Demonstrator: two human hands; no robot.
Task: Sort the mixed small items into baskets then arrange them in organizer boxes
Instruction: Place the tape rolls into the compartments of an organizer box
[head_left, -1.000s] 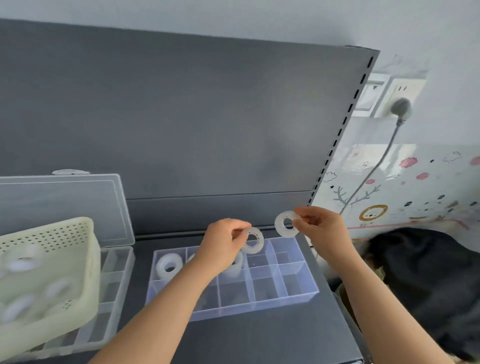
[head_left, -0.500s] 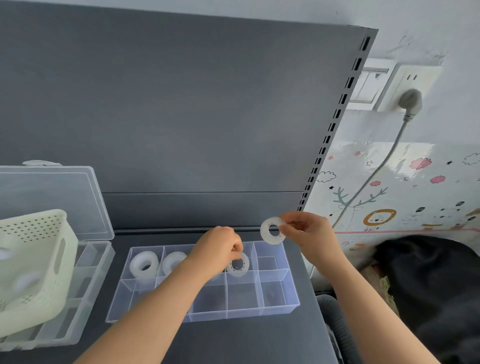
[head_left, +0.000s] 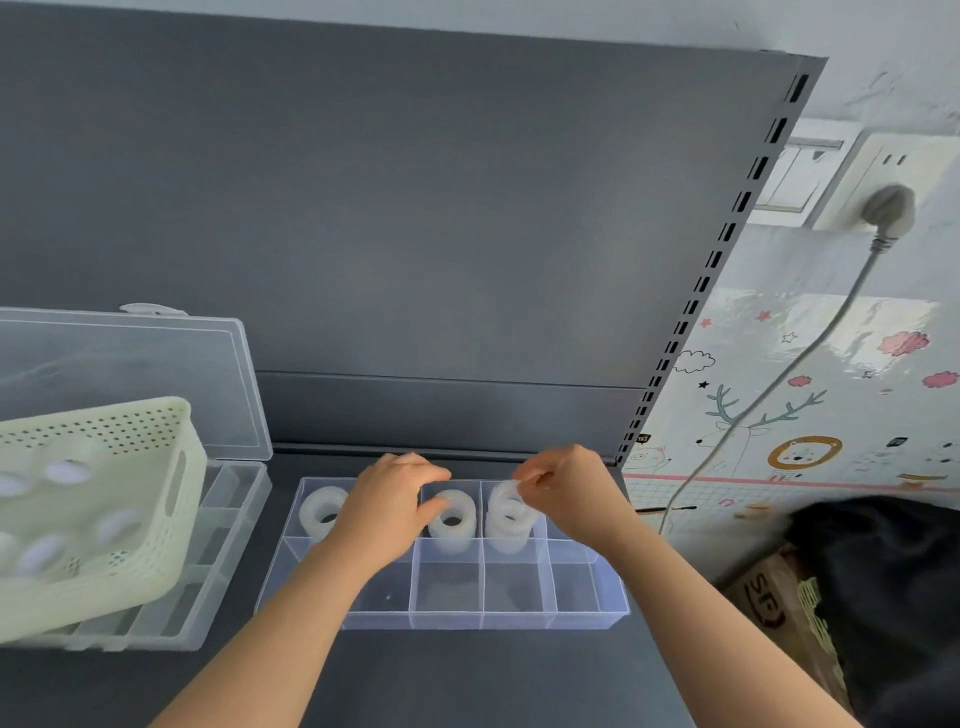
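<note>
Head cam: both hands are over the back row of the clear organizer box (head_left: 587, 613) sitting on the dark surface (head_left: 467, 680). Left hand (head_left: 387, 506) is curled, thumb touching the tape roll (head_left: 452, 514) in the compartment just to its right; can't tell if it's really gripping it. Right hand (head_left: 566, 491) is pinching a thin white ring (head_left: 506, 493) at its fingertips, right above the stacked rolls (head_left: 511, 525) in the next compartment. Another roll (head_left: 322, 512) sits just left of the left hand. The pale yellow basket (head_left: 130, 525) with more rolls is well off to the left.
</note>
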